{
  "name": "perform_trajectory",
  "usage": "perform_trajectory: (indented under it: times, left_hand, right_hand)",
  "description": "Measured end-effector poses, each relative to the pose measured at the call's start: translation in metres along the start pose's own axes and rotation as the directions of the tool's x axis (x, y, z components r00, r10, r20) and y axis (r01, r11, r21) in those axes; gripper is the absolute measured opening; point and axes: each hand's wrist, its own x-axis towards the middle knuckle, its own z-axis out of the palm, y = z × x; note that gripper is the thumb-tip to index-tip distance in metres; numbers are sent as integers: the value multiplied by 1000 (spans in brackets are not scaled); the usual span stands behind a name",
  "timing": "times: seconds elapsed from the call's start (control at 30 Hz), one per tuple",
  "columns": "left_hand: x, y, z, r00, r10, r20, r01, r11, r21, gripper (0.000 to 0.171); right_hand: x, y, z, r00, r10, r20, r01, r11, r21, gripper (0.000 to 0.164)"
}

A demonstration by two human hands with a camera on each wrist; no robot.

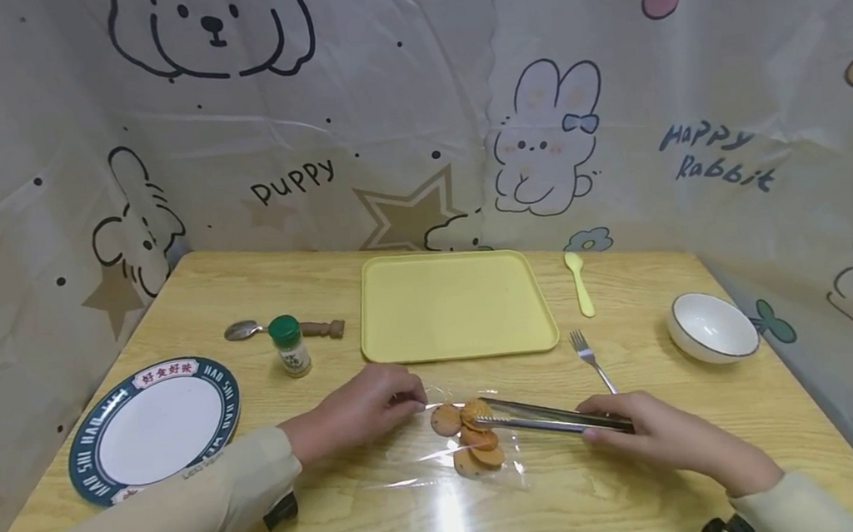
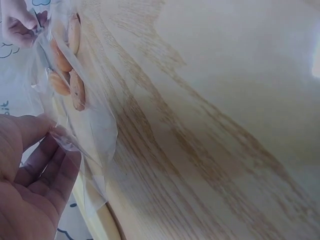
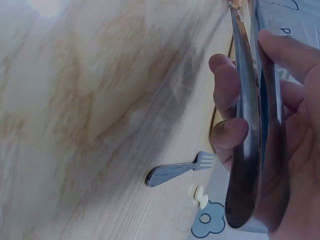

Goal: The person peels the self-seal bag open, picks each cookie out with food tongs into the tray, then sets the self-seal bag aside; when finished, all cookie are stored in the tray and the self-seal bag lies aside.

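Note:
A clear plastic bag (image 1: 419, 459) lies on the table with several round orange-brown cookies (image 1: 478, 437) in it. My left hand (image 1: 373, 404) pinches the bag's edge between thumb and fingers, as the left wrist view shows on the plastic film (image 2: 100, 135). Metal tongs (image 1: 544, 418) are gripped in my right hand (image 1: 646, 432), fingers on one arm and thumb on the other. Their toothed tips reach the upper cookie, one arm on either side of it. In the right wrist view the tongs (image 3: 250, 150) fill the palm, and the tips are mostly cut off at the top.
Beyond the bag lies a yellow tray (image 1: 455, 305). To the left are a patterned plate (image 1: 161, 425), a green-capped shaker (image 1: 290, 348) and a spoon (image 1: 243, 330) behind it. A fork (image 1: 590, 357), a yellow spoon (image 1: 579, 283) and a white bowl (image 1: 713, 327) lie to the right.

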Motion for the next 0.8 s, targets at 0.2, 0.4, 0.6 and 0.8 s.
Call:
perform_trajectory:
  times: [0.2, 0.4, 0.6, 0.8]
  left_hand:
    - [-1, 1, 0, 1000, -13, 3, 13, 1000, 1, 8]
    - [-1, 0, 0, 1000, -17, 5, 17, 1000, -3, 8]
    - [1, -2, 1, 1000, -9, 9, 9, 1000, -6, 8]
    - [1, -3, 1, 1000, -22, 18, 23, 1000, -21, 8]
  right_hand:
    - [-1, -2, -1, 999, 11, -31, -13, 998, -62, 37]
    - [-9, -3, -4, 998, 3, -63, -8, 996, -89, 36]
    - [-33, 0, -16, 995, -9, -104, 0, 996, -90, 30]
    - [-52, 6, -39, 987, 76, -143, -86, 994, -67, 30]
